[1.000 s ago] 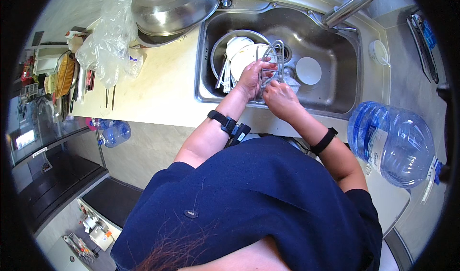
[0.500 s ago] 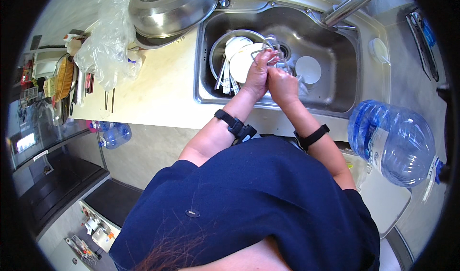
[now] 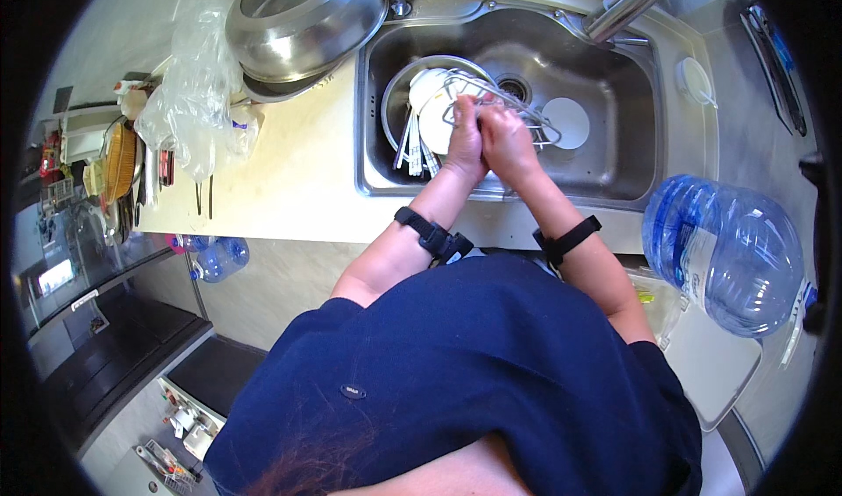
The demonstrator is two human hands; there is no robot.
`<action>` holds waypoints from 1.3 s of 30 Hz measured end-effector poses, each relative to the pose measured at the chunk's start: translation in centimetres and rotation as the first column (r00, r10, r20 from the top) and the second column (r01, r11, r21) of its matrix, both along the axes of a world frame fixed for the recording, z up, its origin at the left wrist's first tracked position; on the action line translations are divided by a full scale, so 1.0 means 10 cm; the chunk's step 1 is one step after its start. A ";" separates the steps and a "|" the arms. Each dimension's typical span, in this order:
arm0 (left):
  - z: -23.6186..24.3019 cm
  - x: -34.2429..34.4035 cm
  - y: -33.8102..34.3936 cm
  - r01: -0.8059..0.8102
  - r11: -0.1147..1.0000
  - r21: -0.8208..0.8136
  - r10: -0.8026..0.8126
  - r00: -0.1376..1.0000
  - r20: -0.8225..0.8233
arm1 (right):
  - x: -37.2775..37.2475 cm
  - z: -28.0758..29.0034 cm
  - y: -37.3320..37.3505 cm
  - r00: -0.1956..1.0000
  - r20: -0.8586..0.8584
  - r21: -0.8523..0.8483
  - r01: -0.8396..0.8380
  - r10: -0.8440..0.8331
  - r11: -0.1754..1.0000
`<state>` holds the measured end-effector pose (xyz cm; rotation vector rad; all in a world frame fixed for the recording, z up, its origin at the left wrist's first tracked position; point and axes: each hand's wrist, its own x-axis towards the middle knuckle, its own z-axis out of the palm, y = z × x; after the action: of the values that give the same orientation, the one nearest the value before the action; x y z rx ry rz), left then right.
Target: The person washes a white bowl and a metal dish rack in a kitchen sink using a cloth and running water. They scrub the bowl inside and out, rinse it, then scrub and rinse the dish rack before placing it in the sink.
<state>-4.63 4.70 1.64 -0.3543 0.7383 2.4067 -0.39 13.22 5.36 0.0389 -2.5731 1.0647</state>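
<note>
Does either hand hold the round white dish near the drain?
No, the round white dish lies in the stainless-steel sink, while the left hand and right hand are on the wire rack.

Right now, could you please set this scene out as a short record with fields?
Held thing: silver wire rack, over the rounded rectangular metal sink
Left hand: gripping the rack
Right hand: curled on the rack, close against the left; fingertips partly hidden
In the sink, left: round metal basin holding white dishes and slim utensils
In the sink, right: round white dish, outside the basin
Counter, left: domed silver lid, clear plastic bag
Far right: large clear-blue plastic bottle
</note>
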 end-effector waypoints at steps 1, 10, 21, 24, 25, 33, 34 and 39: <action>0.00 -0.02 0.00 -0.063 0.998 0.009 0.063 0.998 -0.015 | 0.05 -0.03 0.03 1.000 0.013 0.165 -0.018 0.016 0.986; 0.11 0.03 0.02 0.003 0.999 -0.051 -0.008 0.995 -0.102 | 0.02 -0.07 0.02 0.955 0.211 0.194 0.167 -0.208 0.967; 0.10 -0.04 -0.07 0.007 0.999 0.038 -0.008 1.000 0.020 | 0.02 0.13 0.00 0.839 0.502 0.475 -0.064 -0.210 0.878; 0.17 -0.02 -0.06 0.030 0.999 0.037 -0.029 0.999 -0.023 | -0.01 0.12 -0.05 0.944 0.286 0.318 0.068 -0.164 0.946; 0.20 -0.01 -0.06 0.046 0.999 0.003 -0.046 0.998 -0.041 | -0.05 0.10 -0.06 0.980 0.148 0.231 0.095 -0.132 0.968; 0.20 -0.13 -0.18 -0.041 0.998 -0.043 0.038 0.997 -0.064 | 0.07 -0.01 0.11 0.908 0.408 0.481 -0.124 -0.097 0.868; 0.19 -0.11 -0.18 -0.021 0.999 -0.040 0.018 0.998 -0.067 | 0.10 -0.02 0.11 0.891 0.438 0.518 -0.137 -0.124 0.844; 0.20 -0.06 -0.16 -0.003 0.999 0.041 0.003 1.000 -0.008 | 0.09 0.02 0.01 0.967 0.232 0.288 0.033 -0.103 0.957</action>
<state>-5.27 3.10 3.61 -0.3300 0.6912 2.4236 0.53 13.27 5.57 -0.1168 -2.9080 0.7076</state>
